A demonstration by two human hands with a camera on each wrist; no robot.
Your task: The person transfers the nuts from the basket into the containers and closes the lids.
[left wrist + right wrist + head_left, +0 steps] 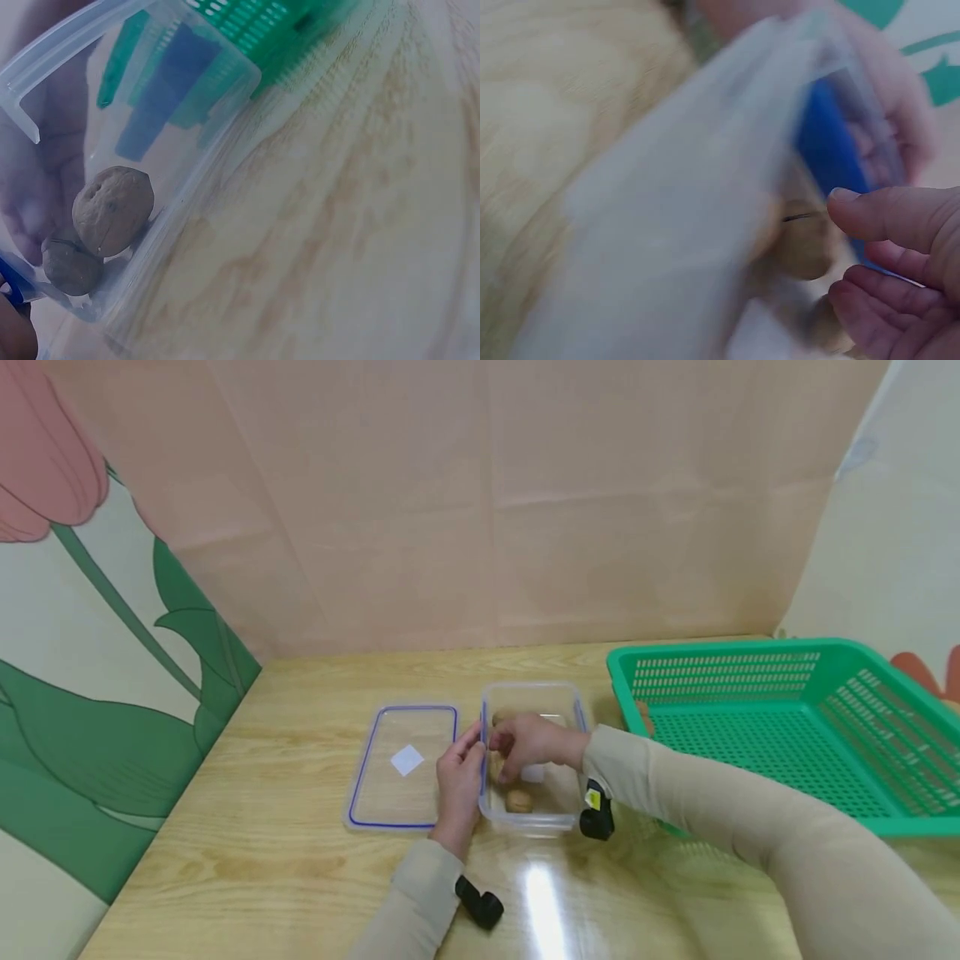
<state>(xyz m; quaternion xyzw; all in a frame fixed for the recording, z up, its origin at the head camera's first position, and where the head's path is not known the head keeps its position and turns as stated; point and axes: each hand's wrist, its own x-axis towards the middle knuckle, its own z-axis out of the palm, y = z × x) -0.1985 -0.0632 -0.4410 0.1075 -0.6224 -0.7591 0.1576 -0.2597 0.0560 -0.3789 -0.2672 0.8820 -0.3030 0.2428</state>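
Observation:
A clear plastic container (525, 823) stands in the middle of the wooden table with walnuts (518, 800) in it. My left hand (465, 768) grips its left wall, thumb on the rim. My right hand (517, 752) reaches down inside the box with loosely curled fingers, right beside a walnut (802, 240). In the right wrist view nothing lies between the thumb and fingers of that hand (847, 251). Through the container wall (187, 150), the left wrist view shows two walnuts (112, 210) lying in a corner.
The container's lid (405, 764), blue-edged, lies flat just left of it. A large green basket (750, 727) fills the table's right side. A papered wall runs along the back, with a flower-print panel on the left.

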